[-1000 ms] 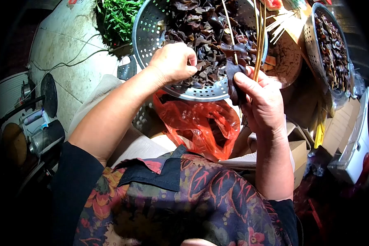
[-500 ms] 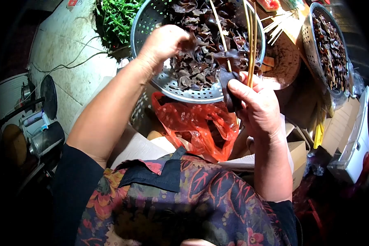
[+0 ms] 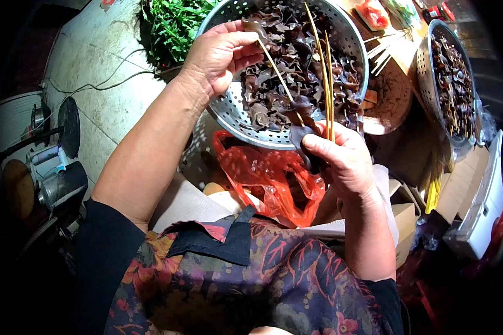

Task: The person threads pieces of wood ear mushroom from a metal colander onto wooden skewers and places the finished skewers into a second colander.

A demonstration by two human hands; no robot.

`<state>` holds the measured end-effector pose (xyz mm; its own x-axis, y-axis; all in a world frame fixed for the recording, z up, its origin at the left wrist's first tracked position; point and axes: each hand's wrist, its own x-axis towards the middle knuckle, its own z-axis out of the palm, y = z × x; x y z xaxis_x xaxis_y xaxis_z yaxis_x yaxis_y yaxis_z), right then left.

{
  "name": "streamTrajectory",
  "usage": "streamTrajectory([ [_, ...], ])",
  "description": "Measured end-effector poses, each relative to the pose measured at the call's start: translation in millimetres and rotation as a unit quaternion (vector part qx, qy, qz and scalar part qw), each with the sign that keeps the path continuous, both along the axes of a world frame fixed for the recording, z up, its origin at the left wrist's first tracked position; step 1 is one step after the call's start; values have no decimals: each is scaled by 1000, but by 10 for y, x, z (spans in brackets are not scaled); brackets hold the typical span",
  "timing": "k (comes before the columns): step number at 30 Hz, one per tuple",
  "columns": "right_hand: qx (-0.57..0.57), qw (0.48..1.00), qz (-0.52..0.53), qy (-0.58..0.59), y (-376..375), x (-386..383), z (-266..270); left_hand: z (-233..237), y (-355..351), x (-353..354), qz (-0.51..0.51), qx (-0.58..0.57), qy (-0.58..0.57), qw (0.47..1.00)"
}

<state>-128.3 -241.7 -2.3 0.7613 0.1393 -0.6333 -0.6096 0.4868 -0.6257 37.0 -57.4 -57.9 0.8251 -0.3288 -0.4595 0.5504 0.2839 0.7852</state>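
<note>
My left hand (image 3: 215,58) pinches a piece of wood ear mushroom (image 3: 254,27) at the tip of a bamboo skewer (image 3: 275,71). The skewer's lower part carries dark wood ear pieces (image 3: 300,134), gripped between my right thumb and fingers. My right hand (image 3: 343,159) also holds several bare skewers (image 3: 328,95), pointing up. Under both hands sits a metal colander (image 3: 237,129) with a heap of loose wood ear (image 3: 282,47).
A second colander (image 3: 423,64) at the right holds skewered wood ear (image 3: 455,84). Loose skewers (image 3: 384,53) lie on a board behind. Green leaves (image 3: 173,30) are at the upper left. A red plastic bag (image 3: 268,176) hangs below the colander, near a cardboard box (image 3: 403,229).
My left hand has risen from the heap with a wood ear piece, meeting the skewer's tip. That skewer now leans left. My right hand has shifted slightly down.
</note>
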Motion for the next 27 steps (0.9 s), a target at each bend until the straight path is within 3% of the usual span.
streamTrajectory([
  [8, 8, 1000, 12, -13, -37, -19, -23, -11, 55, 24, 19, -24, -3, 1000],
  [14, -14, 1000, 17, -19, -31, -21, -41, 29, -16, -15, 21, 28, -55, 998],
  [22, 3, 1000, 28, 6, -63, 12, -44, 54, -65, -93, -8, 165, -264, 950],
  [27, 9, 999, 31, 19, -106, 10, -97, -8, -49, -134, -58, 202, -294, 932],
])
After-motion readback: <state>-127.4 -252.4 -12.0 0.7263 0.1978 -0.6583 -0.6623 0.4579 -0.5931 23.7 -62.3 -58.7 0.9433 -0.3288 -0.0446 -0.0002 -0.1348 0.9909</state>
